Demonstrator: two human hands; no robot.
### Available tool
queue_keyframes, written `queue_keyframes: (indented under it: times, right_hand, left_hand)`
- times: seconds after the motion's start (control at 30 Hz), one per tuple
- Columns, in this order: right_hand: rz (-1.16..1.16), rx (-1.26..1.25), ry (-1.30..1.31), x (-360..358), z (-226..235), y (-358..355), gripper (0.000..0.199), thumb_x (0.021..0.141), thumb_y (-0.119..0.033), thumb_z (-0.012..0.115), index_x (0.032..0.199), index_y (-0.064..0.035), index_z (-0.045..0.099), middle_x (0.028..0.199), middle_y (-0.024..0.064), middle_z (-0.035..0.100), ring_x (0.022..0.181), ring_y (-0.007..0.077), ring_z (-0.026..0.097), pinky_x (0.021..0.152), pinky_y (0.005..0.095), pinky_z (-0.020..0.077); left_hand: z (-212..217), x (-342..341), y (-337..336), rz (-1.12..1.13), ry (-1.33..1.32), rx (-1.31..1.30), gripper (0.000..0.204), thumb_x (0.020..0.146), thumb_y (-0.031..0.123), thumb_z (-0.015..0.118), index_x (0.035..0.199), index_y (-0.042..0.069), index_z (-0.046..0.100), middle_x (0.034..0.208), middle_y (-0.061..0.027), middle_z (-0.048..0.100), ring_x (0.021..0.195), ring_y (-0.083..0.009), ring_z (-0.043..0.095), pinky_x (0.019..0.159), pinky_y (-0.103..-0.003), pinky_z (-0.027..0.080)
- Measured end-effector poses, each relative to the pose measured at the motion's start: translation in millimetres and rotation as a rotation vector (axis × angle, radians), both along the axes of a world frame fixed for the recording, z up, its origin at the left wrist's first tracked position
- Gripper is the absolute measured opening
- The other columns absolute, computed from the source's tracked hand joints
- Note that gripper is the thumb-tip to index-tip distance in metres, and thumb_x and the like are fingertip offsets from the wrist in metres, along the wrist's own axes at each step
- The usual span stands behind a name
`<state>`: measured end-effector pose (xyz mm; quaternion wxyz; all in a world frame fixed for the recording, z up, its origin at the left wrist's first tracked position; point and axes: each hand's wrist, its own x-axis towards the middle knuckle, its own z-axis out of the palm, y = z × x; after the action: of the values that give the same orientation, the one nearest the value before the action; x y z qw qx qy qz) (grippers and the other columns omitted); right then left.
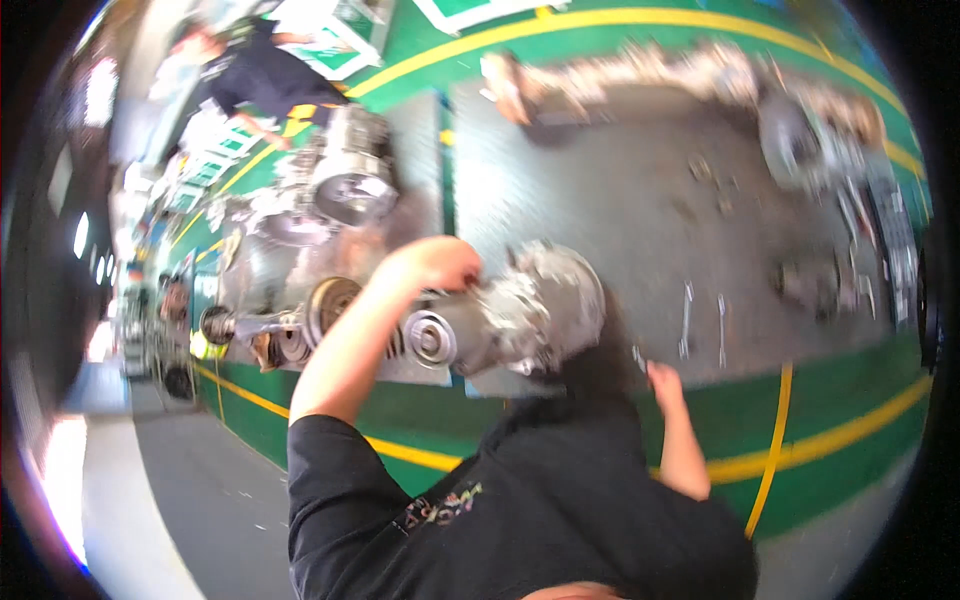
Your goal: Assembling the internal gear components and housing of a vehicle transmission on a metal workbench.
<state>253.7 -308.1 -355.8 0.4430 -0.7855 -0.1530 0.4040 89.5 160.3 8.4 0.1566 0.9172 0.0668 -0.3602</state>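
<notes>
A grey metal gearbox (520, 310) lies on its side on the workbench in front of me, its round stepped end toward the left and its wide bell-shaped end toward the right. My left hand (450, 264) rests at its upper left side with the fingers curled in; what they hold, if anything, is hidden. Down by the bench's near edge, my right hand (662, 380) is closed around a small wrench (639, 356), whose metal end sticks out past the fingers. Two more wrenches, one longer (686, 320) and one thinner (722, 330), lie to the right of it.
Left of me stand a large open housing (355, 180) and round shaft parts (333, 300). Blurred castings (630, 78) line the bench's far side, with a bell housing (795, 145) and a smaller metal part (812, 285) at right. A person in dark clothes (265, 75) works at far left.
</notes>
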Motion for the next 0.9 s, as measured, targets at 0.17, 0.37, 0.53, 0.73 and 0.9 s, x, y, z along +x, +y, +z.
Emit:
queue_keyframes:
  times: [0.17,0.37,0.53,0.73,0.9]
  right_hand:
    - [-0.192,-0.022,0.182,-9.4,-19.0,-21.4,0.044,0.094,-0.041,0.065,0.071,-0.0034,0.065,0.066,0.0027,0.059,0.061,0.0151,0.051,0.059,0.033,0.0403]
    - [-0.193,-0.033,0.226,-0.6,-12.5,-16.9,0.036,0.094,-0.033,0.066,0.082,0.0,0.069,0.072,0.0028,0.063,0.065,0.0148,0.057,0.063,0.0313,0.0464]
    - [-0.133,-0.052,0.221,3.9,-19.2,-13.3,0.038,0.093,-0.035,0.068,0.083,0.0013,0.071,0.07,0.0033,0.063,0.066,0.0138,0.055,0.063,0.0309,0.0434]
    - [-0.116,-0.071,0.245,-2.2,-23.2,-17.0,0.034,0.095,-0.03,0.067,0.089,0.0029,0.071,0.077,0.0044,0.066,0.068,0.0136,0.058,0.067,0.0291,0.047]
    - [-0.12,-0.066,0.226,-3.7,-20.2,-19.1,0.034,0.094,-0.03,0.068,0.091,0.0036,0.072,0.078,0.0046,0.067,0.07,0.0143,0.06,0.068,0.0296,0.0479]
  left_hand:
    - [3.5,10.3,-5.0,-0.026,0.017,-0.083,0.023,0.07,0.018,0.065,0.084,0.001,0.07,0.075,-0.0224,0.064,0.07,-0.0384,0.062,0.063,-0.045,0.047]
    - [-22.1,23.8,1.9,-0.07,0.147,-0.015,0.028,0.072,0.019,0.065,0.096,0.008,0.075,0.085,-0.0171,0.071,0.079,-0.0329,0.068,0.071,-0.043,0.052]
    - [-5.6,8.4,-8.6,-0.011,0.055,0.025,0.031,0.071,0.012,0.065,0.101,0.011,0.075,0.09,-0.0147,0.072,0.084,-0.0325,0.069,0.073,-0.041,0.053]
    - [-16.8,5.1,5.2,-0.046,0.047,-0.029,0.026,0.072,0.017,0.066,0.094,0.008,0.075,0.085,-0.015,0.071,0.077,-0.0307,0.068,0.069,-0.041,0.051]
    - [-2.9,14.5,1.7,0.094,0.231,-0.054,0.024,0.073,0.021,0.064,0.089,0.006,0.074,0.075,-0.014,0.069,0.069,-0.0262,0.064,0.064,-0.039,0.048]
